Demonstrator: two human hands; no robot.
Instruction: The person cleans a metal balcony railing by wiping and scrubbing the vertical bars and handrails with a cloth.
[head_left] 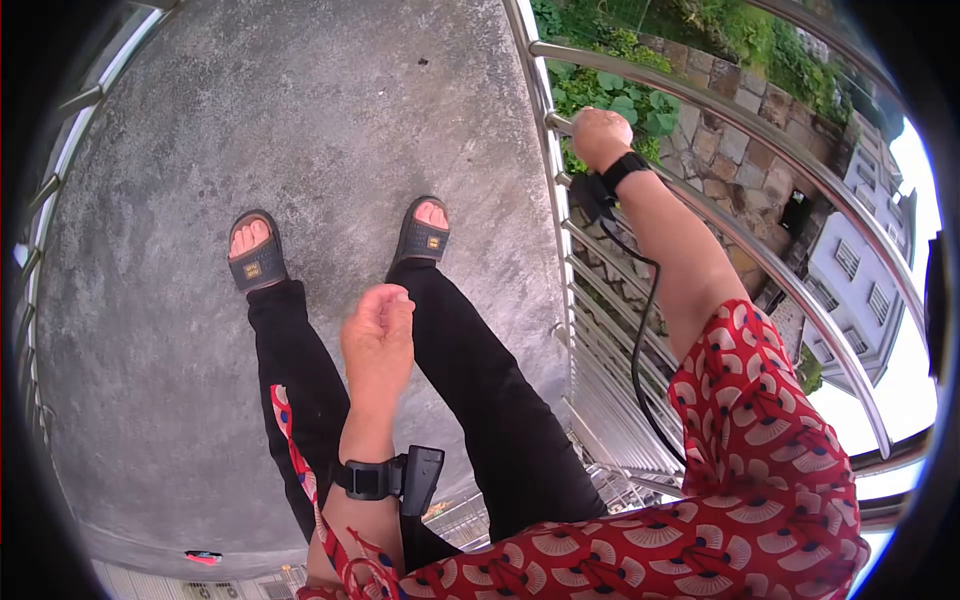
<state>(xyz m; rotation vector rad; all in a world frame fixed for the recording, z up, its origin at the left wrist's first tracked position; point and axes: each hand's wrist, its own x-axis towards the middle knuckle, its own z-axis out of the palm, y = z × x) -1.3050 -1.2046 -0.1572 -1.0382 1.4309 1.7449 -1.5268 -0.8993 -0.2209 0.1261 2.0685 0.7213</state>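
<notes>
- L hand (378, 335): bare, up in front of the legs w/ fingers curled in, thumb against them; closed loosely. Black strap w/ black box-like unit (422, 480) on that wrist.
- R hand (602, 138): bare, fist-like, back up, at the shiny tubular metal railing (590, 57) along the R edge of the grey concrete floor (180, 330). Can't tell if fingers wrap a bar. Black wrist strap (626, 172) here too, w/ thin black cable (638, 350) running twd the body.
- Second metal railing (78, 101) along the floor's L edge.
- Feet on the floor btwn the railings, in dark open-toe slides (258, 268), apart; black trousers (490, 385), red top w/ pale fan print (620, 550).
- Small red-&-black item (203, 557) nr the floor's bottom-L corner, too small to ID.
- Beyond R railing: green plants (635, 108), stone-slab surface (735, 145), pale bldg (855, 265).
</notes>
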